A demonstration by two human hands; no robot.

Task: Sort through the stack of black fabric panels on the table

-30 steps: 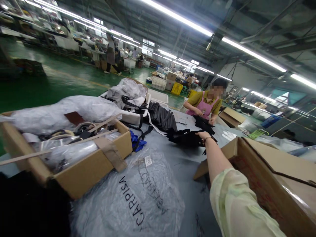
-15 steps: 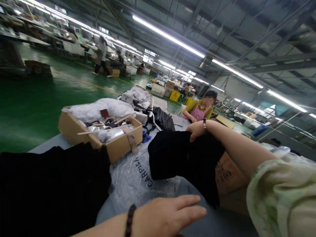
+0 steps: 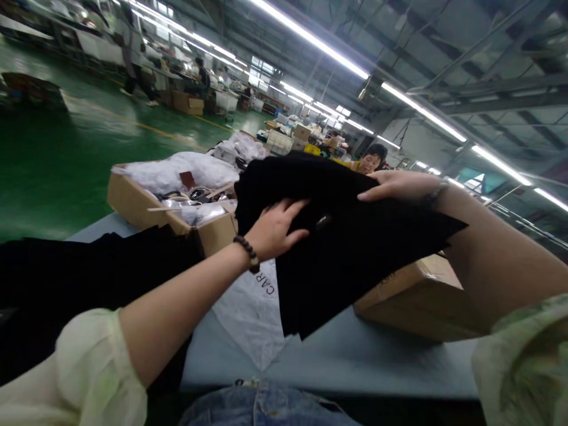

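A stack of black fabric pieces [image 3: 337, 254] is held up in front of me, its layered edges showing at the bottom and right. My right hand [image 3: 390, 186] grips its upper right edge, thumb on the near face and the other fingers hidden behind. Against the left part of the same face rests my left hand [image 3: 277, 231], its fingers spread apart. Another pile of black fabric [image 3: 89, 272] lies at the left of the table. Below the held stack is a clear plastic bag [image 3: 248, 313] with dark printed letters, partly covered.
A cardboard box [image 3: 142, 201] with white wrapped items and straps stands at the table's far left. Under my right forearm sits a closed cardboard box [image 3: 412, 302] on the blue-grey table [image 3: 319, 367]. Across the table is a co-worker [image 3: 370, 160], mostly hidden by the fabric.
My left hand has moved up from the near table edge onto the black fabric. The right hand has raised the fabric, which now stands higher and hides more of the co-worker.
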